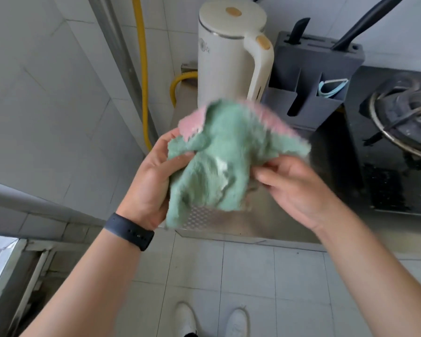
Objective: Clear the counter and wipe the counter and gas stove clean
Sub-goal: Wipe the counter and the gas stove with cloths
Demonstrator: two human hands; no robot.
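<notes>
I hold the cloth [219, 166] up in both hands over the front edge of the tabletop [265, 220], clear of the steel, so that I can open it out and find a good face before wiping. My left grip [151, 176] is closed round the cloth's left side, thumb across the front and fingers behind. My right grip [299, 190] pinches the right edge between thumb and fingertips. The 2 grips pull apart a little, which spreads the middle.

The cloth is soft and fluffy, green on the face towards me and pink on the back, which shows where the top edge folds over. It is crumpled, with a pale, matted patch near the middle (damp or soiled, I cannot tell which). The upper edge is blurred.

At the back of the tabletop the white kettle [229, 57] stands against the wall, with the grey knife block [314, 76] touching its right side; 2 black handles stick up from the block. The gas stove [350, 147] takes up the right end, and its burner [404, 122] looks grimy. I judge that the clearing is not done: the kettle and block sit where the cloth must pass. A yellow hose [144, 81] runs down the wall at the left.
</notes>
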